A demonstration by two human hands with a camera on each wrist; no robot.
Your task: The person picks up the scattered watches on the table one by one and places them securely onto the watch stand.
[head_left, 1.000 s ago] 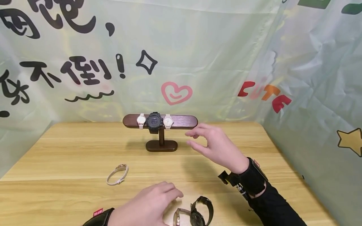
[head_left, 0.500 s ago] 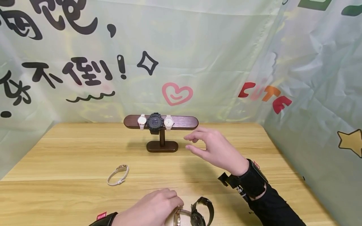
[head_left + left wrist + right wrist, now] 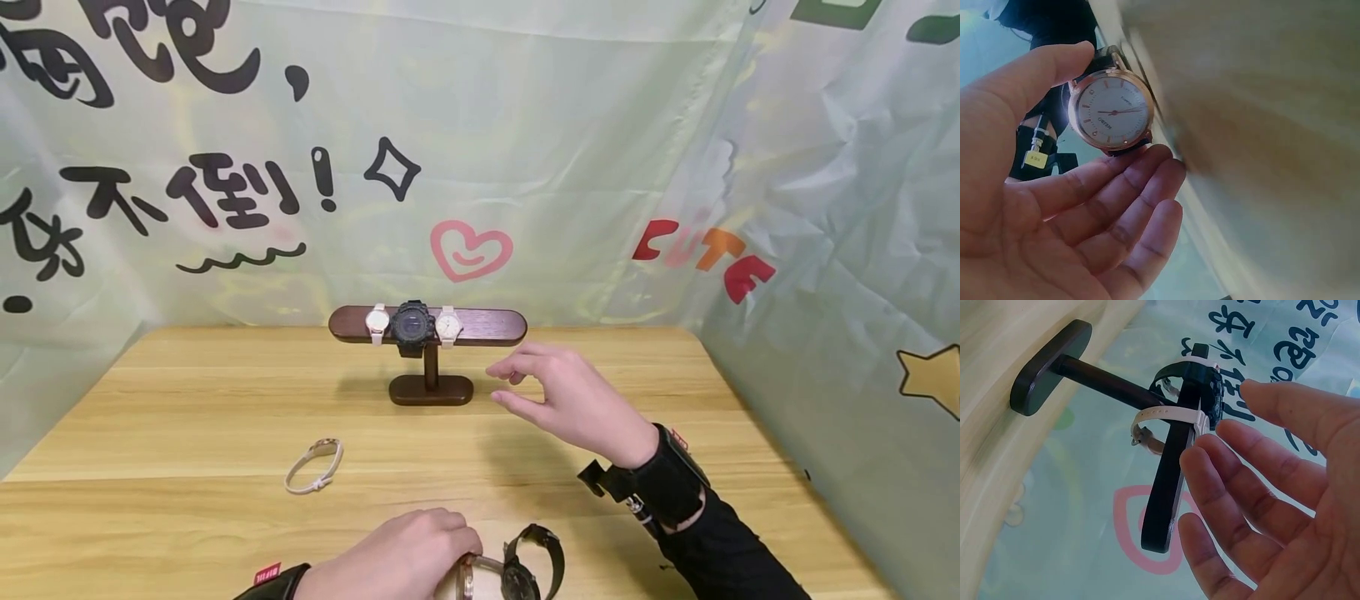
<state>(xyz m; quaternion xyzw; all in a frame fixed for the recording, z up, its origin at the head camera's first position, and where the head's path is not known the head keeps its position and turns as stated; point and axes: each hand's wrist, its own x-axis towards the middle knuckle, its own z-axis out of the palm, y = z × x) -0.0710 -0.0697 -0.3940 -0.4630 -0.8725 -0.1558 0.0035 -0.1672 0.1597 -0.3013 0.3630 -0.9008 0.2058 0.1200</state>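
Rose-gold, white-dialled wristwatch (image 3: 1112, 111) at the near worktop (image 3: 187, 392) edge, pinched by left hand (image 3: 401, 557) fingers; right hand (image 3: 573, 398), fingers spread, beside the dark wooden T-bar stand (image 3: 428, 333); best gripped by the case.

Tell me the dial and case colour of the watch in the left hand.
The watch has a white dial and rose-gold case, clearest in the left wrist view.

Head view overlooks table (image 3: 187, 392); wrist views sit close.
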